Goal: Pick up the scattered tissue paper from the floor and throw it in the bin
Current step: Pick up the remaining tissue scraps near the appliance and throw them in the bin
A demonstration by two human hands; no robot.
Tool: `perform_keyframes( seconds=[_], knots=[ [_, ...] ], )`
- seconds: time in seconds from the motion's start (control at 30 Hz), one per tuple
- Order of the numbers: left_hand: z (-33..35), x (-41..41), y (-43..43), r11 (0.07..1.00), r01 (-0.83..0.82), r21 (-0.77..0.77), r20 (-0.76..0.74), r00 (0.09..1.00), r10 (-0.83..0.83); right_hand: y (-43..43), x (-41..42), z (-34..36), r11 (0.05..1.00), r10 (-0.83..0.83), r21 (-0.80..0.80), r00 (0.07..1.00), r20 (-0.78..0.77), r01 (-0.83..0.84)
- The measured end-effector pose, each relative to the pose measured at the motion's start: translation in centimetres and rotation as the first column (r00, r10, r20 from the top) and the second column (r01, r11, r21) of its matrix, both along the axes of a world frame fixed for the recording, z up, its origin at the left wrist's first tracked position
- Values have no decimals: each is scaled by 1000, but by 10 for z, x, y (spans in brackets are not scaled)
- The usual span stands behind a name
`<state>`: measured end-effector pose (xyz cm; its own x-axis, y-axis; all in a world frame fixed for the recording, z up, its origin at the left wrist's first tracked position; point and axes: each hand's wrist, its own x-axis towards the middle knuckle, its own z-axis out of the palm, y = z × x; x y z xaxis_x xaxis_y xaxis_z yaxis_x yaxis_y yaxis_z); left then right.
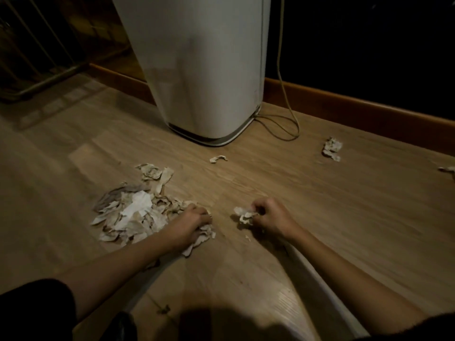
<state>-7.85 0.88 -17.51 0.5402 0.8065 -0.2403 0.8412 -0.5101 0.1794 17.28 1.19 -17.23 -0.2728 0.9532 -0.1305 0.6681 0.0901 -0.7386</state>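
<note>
A heap of crumpled tissue paper [130, 212] lies on the wooden floor at centre left. My left hand [190, 222] rests on the heap's right edge, fingers closed on tissue scraps. My right hand [268, 215] is closed on a small tissue wad [242, 214] just above the floor. A small scrap [218, 158] lies near the foot of a tall white container [204, 70]. Another crumpled wad [332, 148] lies at the far right, and a scrap [448, 169] shows at the right edge. The container's top is out of view.
A thin cable [283, 114] loops on the floor right of the white container. A wooden skirting board [357, 107] runs along the back. A metal rack [37, 57] stands at the back left. A tiny scrap [163, 309] lies near my knees.
</note>
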Motion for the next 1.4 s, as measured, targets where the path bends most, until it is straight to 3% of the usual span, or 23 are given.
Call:
perform_keyframes(
  seconds=[0.13,0.23,0.3,0.47,0.6,0.8,1.0,1.27,1.4],
  knots=[
    [1,3,20,999,-31,20,48,998,30,-58,-7,-27,977,112,166,986,127,-132],
    [7,4,38,996,-78,32,128,989,74,-78,-16,-45,928,91,334,969,230,-166],
    [15,6,50,993,-111,38,175,979,102,-73,-20,-45,919,93,352,966,240,-176],
    [46,31,75,985,-160,60,279,950,137,-41,-1,-31,974,-99,211,994,54,85],
    [81,94,88,992,-78,99,356,934,38,-26,44,7,912,-343,222,938,-53,346],
    [144,255,95,984,95,149,499,852,-158,-13,150,81,719,-615,325,780,-115,615],
    [215,439,58,972,187,145,695,680,-235,-77,300,173,425,-829,444,537,-159,789],
    [305,654,-44,889,430,157,835,422,-352,-185,478,268,37,-940,578,225,-257,815],
    [329,731,-93,893,448,24,931,315,-183,-223,536,291,-111,-930,611,134,-341,784]
  ],
)
